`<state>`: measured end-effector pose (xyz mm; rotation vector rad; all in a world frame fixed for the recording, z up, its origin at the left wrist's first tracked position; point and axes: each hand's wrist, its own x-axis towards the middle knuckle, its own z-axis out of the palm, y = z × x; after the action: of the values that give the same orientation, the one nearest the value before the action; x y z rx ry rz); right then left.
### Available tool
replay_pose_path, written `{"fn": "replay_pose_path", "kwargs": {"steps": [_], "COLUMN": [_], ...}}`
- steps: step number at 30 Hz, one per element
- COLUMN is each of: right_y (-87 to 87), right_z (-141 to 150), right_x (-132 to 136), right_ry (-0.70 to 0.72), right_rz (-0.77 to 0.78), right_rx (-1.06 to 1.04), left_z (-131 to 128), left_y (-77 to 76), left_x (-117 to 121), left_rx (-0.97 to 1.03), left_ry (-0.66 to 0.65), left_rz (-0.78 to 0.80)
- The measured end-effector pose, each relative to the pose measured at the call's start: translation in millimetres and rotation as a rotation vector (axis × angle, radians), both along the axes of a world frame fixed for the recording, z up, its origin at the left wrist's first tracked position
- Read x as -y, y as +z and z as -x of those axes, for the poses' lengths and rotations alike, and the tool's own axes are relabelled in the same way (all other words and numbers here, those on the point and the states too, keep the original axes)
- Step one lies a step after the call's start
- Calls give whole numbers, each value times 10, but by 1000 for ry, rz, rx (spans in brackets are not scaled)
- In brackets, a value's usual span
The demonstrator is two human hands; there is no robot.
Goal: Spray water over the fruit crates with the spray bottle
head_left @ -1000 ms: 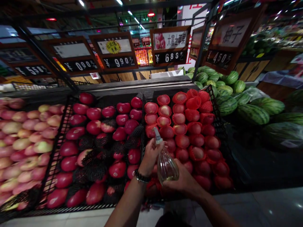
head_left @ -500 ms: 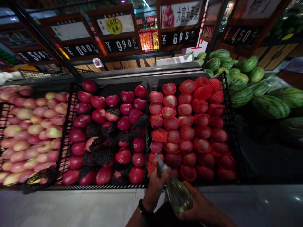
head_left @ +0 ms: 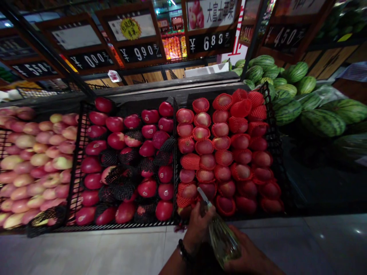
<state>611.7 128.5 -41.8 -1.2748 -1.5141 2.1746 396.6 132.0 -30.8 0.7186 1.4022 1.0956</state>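
Black crates [head_left: 277,152] of apples [head_left: 125,212] span your view, watermelons [head_left: 322,122] at their right, price signs [head_left: 210,26] above, some cropped. Your right hand [head_left: 243,252] cups the base and your left hand [head_left: 197,225] closes round the neck of a tilted clear bottle [head_left: 222,236] by the near crate edge; its nozzle [head_left: 203,194] overlaps the apples. Your right fingers are mostly hidden.

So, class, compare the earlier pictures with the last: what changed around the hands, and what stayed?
The bottle, with the left hand at its neck and the right hand near its base, drew back from over the red-netted apples to their crate's near edge. The view tipped downward. Both hands kept their hold; the fruit looks unmoved.
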Motion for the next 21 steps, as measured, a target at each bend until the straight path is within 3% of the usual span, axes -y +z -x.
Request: {"fn": "replay_pose_path", "kwargs": {"steps": [5, 9, 17, 21], "right_y": [-73, -60, 330, 569], "right_z": [-35, -41, 68, 198], "right_x": [-51, -117, -487, -759], "right_ry": [-68, -132, -200, -302], "right_rz": [-89, -123, -234, -306], "right_rx": [-67, -119, -132, -194], "left_z": [-170, -223, -168, -27], "left_y": [129, 264, 452, 763], "left_x": [-237, -426, -812, -1184], "left_rx": [95, 59, 22, -32], "left_ry": [24, -25, -37, -44], "left_rz": [-22, -67, -177, -264]}}
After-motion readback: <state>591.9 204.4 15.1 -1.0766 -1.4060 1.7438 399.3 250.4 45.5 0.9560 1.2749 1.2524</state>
